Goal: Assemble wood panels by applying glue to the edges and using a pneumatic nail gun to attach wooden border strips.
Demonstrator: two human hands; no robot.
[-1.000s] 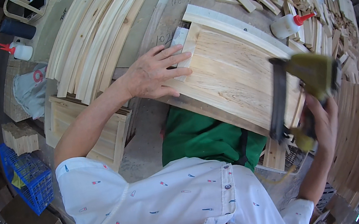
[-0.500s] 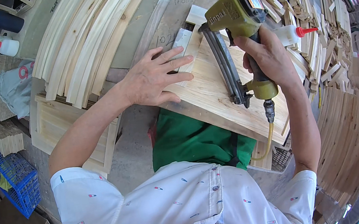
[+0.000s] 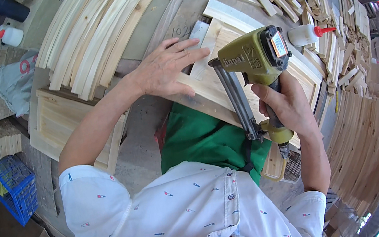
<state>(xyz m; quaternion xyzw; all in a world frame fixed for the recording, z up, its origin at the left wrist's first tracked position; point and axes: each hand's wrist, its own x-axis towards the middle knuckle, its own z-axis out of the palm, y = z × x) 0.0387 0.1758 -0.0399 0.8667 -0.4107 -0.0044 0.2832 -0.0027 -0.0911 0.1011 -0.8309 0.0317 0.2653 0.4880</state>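
Observation:
My right hand [image 3: 291, 105] is wrapped round the black grip of an olive-green nail gun [image 3: 253, 56]. The gun's dark magazine slants down over the near part of a pale wooden panel [image 3: 206, 86]. A raised strip frames the panel's far and right sides. My left hand [image 3: 164, 69] lies with fingers spread at the panel's left corner, thumb toward the near edge. Close to its fingertips is a short greyish-white strip [image 3: 199, 31]. Whether the gun's nose touches the panel cannot be made out.
Curved wooden slats [image 3: 101, 30] are stacked at the far left, above a framed panel [image 3: 58, 117]. A white glue bottle [image 3: 302, 35] with a red tip stands right of the gun. Loose wood strips [image 3: 317, 4] pile up beyond. A blue crate [image 3: 14, 183] sits at left.
The nail gun in my right hand has come nearer to me, uncovering the panel's far framed edge. My left hand has shifted slightly away from me, fingers still spread.

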